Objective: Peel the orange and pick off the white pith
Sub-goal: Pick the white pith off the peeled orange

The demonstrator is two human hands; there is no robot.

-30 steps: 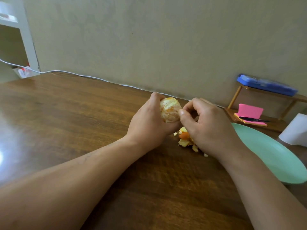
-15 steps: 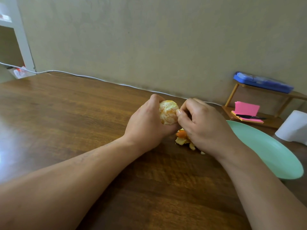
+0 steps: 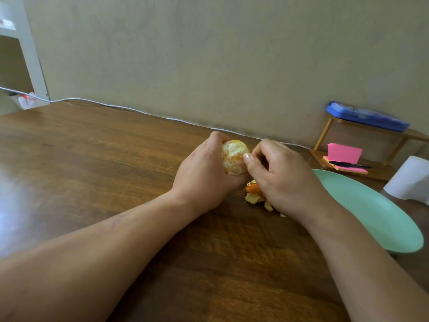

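The left grip (image 3: 204, 173) was closed round the peeled orange (image 3: 233, 156), holding it just above the surface (image 3: 92, 147) near the far edge. The right grip (image 3: 283, 180) was narrow, fingers curled, its thumb tip pinching at the fruit's right side. Peel scraps (image 3: 254, 194) lay on the surface under the right grip, near the green plate (image 3: 371, 212) at the right edge

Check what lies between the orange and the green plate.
Head view: the right hand, thumb tip against the orange, with peel scraps on the table beneath it, short of the green plate.
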